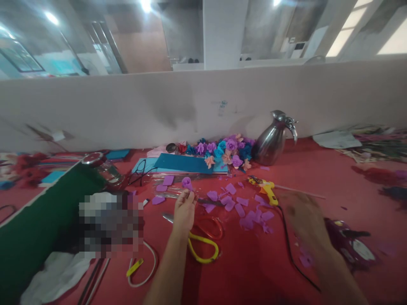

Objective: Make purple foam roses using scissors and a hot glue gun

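My left hand [185,207] is closed, its fingertips pinching a small rolled purple paper flower [187,183] held upright above the red table. My right hand [302,216] is smeared by motion, just right of a yellow glue gun [270,192] that lies on the table with a clear glue stick at its rear; whether these fingers hold anything does not show. Loose purple petals [229,203] are scattered between the two hands. Beneath my left wrist lies a pair of scissors [203,250] with yellow and red handles.
Finished paper flowers [231,146] are heaped at the back beside a steel jug [271,142]. Blue sheets [182,163] lie left of them. A glass jar [103,167] stands near a green board [57,207]. A dark cord [291,250] trails forward; a purple device [348,243] sits right.
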`<state>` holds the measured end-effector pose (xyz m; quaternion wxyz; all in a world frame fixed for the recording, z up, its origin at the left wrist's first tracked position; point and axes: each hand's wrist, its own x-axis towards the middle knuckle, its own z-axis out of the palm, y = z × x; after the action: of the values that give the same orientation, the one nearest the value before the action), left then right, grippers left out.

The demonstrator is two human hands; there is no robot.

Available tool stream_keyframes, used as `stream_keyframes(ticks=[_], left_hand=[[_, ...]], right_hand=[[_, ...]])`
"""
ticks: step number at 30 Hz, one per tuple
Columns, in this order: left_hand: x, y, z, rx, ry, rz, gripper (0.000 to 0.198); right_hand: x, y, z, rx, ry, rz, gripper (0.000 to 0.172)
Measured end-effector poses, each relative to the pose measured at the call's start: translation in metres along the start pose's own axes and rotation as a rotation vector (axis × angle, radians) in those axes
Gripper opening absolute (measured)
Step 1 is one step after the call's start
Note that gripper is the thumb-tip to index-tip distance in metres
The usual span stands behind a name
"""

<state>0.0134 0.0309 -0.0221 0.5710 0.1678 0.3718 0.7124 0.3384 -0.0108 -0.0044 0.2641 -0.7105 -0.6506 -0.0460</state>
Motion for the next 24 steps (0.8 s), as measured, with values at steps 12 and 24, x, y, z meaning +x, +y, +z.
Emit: stream_keyframes(ticks=[12, 24], left_hand=[[-0.045, -0.007, 0.042, 0.062, -0.19, -0.23, 0.02], [-0.057, -0.007, 0.043, 0.178, -0.276, -0.219, 0.017]], right_hand=[[-0.012, -0.155, 0.037, 1.073, -0.413, -0.011, 0.022], [-0.004, -0.139, 0.04, 0.972, -0.223, -0.003, 0.016]])
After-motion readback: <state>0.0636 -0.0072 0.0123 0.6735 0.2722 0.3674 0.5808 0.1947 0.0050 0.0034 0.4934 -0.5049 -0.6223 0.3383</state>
